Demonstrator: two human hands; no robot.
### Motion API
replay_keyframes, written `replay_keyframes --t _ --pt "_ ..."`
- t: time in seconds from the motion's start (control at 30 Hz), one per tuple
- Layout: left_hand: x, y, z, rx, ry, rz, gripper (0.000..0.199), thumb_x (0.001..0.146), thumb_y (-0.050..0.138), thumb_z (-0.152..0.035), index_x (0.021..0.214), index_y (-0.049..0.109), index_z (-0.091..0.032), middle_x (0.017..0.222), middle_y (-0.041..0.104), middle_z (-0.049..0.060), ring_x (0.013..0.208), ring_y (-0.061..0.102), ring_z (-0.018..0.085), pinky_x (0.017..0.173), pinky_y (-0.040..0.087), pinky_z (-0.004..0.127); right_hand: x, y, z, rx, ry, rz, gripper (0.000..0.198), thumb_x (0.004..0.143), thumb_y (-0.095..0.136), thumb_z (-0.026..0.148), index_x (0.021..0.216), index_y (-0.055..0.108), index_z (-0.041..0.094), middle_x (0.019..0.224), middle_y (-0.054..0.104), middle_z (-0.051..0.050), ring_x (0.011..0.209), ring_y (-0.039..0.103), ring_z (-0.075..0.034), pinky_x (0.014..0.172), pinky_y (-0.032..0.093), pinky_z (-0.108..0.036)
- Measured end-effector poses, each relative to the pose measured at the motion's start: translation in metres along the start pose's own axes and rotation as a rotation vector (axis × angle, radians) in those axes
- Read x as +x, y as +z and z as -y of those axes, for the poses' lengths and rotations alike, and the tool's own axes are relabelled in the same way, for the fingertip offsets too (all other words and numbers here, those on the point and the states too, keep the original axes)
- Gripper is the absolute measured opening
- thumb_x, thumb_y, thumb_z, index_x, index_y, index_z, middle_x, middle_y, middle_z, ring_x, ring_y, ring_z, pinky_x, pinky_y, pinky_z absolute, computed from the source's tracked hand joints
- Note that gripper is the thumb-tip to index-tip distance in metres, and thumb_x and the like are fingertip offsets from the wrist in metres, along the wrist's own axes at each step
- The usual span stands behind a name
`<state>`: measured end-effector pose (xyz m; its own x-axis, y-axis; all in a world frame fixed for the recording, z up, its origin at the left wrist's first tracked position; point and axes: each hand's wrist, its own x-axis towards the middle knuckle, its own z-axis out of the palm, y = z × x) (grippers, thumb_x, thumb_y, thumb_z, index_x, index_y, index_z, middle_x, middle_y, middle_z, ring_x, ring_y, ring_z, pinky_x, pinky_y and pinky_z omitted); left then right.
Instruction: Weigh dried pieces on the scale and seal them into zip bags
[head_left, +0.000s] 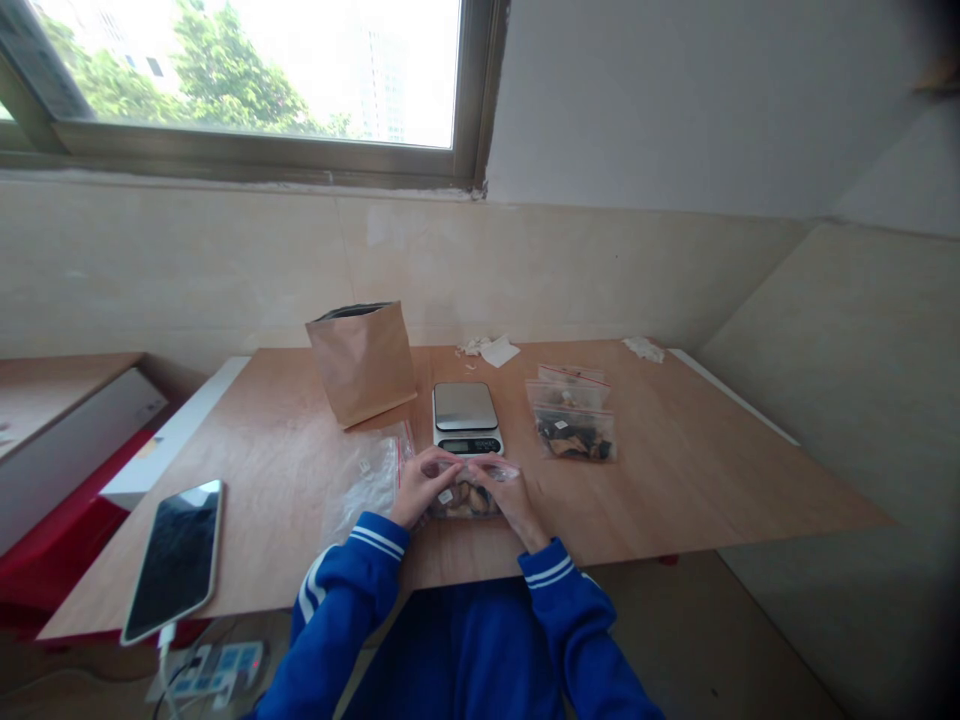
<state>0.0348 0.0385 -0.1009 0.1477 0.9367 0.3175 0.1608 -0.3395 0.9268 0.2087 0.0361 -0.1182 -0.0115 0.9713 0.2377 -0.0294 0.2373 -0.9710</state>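
A clear zip bag (466,500) with brown dried pieces and a small white label is in front of me, near the table's front edge. My left hand (421,484) pinches the left part of its top strip. On the same strip, a little to the right, my right hand (507,494) is closed with thumb and fingers together. Just beyond the bag stands a kitchen scale (466,410) with a bare metal plate and a dark display. Loose clear bags (364,482) with red strips lie left of my left hand.
An upright brown paper bag (361,362) stands back left. Several filled zip bags (574,432) lie right of the scale. A tablet (177,555) on a charging cable is at the left front edge. White scraps (498,350) lie at the back.
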Motion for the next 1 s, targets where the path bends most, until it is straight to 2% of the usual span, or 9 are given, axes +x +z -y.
replay_keyframes --t 0.1,0.27,0.5,0.77,1.0 --pt "0.0 0.0 -0.003 0.0 0.03 0.015 0.029 0.083 0.065 -0.043 0.086 0.074 -0.016 0.086 0.07 0.008 0.081 0.064 0.018 0.071 0.049 0.028 0.0 0.003 -0.001 0.004 -0.02 -0.016 0.022 0.074 0.074 0.041 0.077 0.074 0.019 0.079 0.071 -0.004 0.078 0.065 -0.019 0.073 0.053 -0.031" --pt "0.0 0.001 -0.004 0.031 0.037 0.008 0.028 0.083 0.065 -0.042 0.085 0.074 -0.016 0.083 0.07 0.008 0.074 0.062 0.017 0.063 0.046 0.026 -0.001 0.005 -0.001 -0.033 -0.022 -0.062 0.021 0.076 0.073 0.04 0.077 0.075 0.019 0.077 0.07 -0.004 0.076 0.064 -0.018 0.071 0.053 -0.03" --pt "-0.001 0.001 -0.007 0.017 0.019 -0.016 0.024 0.083 0.066 -0.039 0.084 0.073 -0.016 0.085 0.07 0.007 0.079 0.063 0.017 0.07 0.047 0.027 -0.002 0.006 -0.004 -0.072 -0.075 -0.085 0.02 0.079 0.07 0.039 0.079 0.075 0.019 0.08 0.071 -0.004 0.08 0.065 -0.019 0.077 0.053 -0.032" --pt "0.001 0.001 0.001 -0.033 -0.108 -0.017 0.031 0.079 0.068 -0.045 0.083 0.072 -0.015 0.082 0.07 0.007 0.075 0.063 0.017 0.067 0.048 0.027 -0.002 0.011 0.002 0.006 -0.021 -0.052 0.021 0.075 0.073 0.039 0.08 0.074 0.018 0.082 0.073 -0.005 0.081 0.068 -0.02 0.077 0.055 -0.033" --pt "0.002 -0.001 -0.004 -0.112 -0.201 0.0 0.033 0.076 0.07 -0.047 0.082 0.072 -0.015 0.082 0.072 0.007 0.078 0.064 0.019 0.071 0.05 0.029 -0.003 0.01 -0.001 0.071 0.026 -0.067 0.023 0.073 0.075 0.04 0.08 0.07 0.018 0.079 0.072 -0.004 0.074 0.067 -0.017 0.067 0.055 -0.028"
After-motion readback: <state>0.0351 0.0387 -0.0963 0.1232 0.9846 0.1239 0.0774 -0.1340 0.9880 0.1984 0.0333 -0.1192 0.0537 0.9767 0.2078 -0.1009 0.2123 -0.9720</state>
